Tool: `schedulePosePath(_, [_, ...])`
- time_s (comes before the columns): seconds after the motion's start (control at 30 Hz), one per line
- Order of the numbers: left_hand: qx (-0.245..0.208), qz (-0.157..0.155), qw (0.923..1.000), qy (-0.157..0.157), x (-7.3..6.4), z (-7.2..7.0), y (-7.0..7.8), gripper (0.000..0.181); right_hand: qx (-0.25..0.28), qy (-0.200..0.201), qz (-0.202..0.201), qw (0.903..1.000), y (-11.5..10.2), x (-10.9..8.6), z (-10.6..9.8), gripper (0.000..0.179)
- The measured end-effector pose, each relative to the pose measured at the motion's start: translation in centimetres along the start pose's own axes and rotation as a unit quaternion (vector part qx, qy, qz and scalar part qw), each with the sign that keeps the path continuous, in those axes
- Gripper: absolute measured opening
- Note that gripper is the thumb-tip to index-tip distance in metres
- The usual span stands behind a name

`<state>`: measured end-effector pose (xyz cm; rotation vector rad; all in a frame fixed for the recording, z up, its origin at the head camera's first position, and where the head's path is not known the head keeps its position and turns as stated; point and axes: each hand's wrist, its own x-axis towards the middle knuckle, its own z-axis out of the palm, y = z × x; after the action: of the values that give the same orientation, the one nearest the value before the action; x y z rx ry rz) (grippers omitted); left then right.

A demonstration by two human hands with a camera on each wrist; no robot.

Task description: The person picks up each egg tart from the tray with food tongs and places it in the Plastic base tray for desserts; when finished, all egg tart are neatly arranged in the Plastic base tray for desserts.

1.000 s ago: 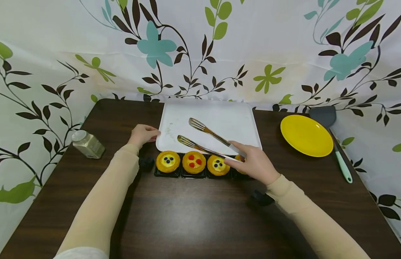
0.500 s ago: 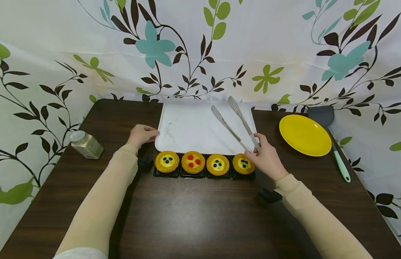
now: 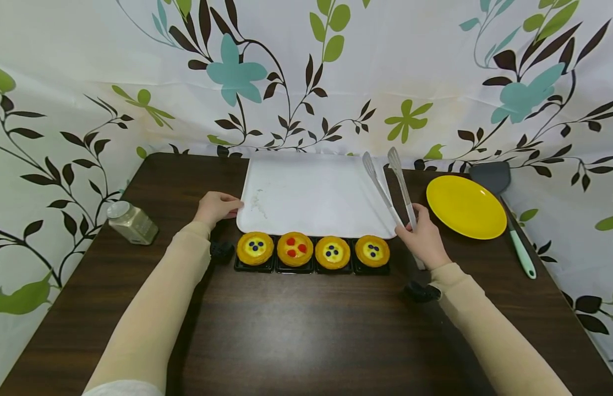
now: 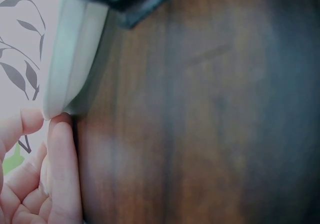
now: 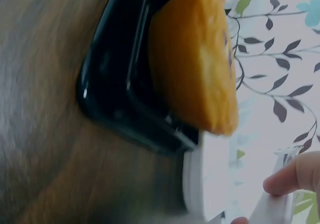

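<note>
My left hand [image 3: 217, 208] pinches the left edge of a white tray [image 3: 306, 192]; in the left wrist view its fingertips [image 4: 62, 149] meet at the tray's corner [image 4: 75, 54]. My right hand [image 3: 425, 240] holds metal tongs [image 3: 404, 190] by the handles, arms spread and pointing away, with nothing between them. The tongs lie over the tray's right end and the table beside it. Several egg tarts stand in a row in black holders in front of the tray. One has red pieces on top [image 3: 295, 249]; the rightmost tart [image 3: 372, 251], nearest my right hand, carries dark blue ones.
A yellow plate [image 3: 466, 208] sits at the right, partly over a spatula [image 3: 522, 253] with a mint handle. On the left stands a jar [image 3: 133, 223] with a white lid. Behind the dark wooden table [image 3: 296, 341] hangs a patterned cloth [image 3: 306, 71].
My right hand has swung the tongs rightward, from over the tarts and tray middle to the tray's right end, uncovering the rightmost tart. My left hand stays at the tray's edge.
</note>
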<state>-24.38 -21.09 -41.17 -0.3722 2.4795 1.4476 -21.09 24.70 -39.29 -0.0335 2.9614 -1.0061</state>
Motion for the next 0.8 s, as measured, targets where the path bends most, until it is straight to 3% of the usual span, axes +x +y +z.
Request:
schedulePosePath(0.47, [0.003, 0.001, 1.0000, 0.003, -0.1, 0.0, 0.0, 0.041, 0.008, -0.014, 0.062, 0.9980, 2.2, 1.4, -0.1, 0.073])
schedulePosePath(0.8, [0.005, -0.002, 1.0000, 0.006, -0.2, 0.0, 0.0, 0.041, 0.015, -0.028, 0.093, 0.9952, 2.5, 1.9, 0.3, 0.074])
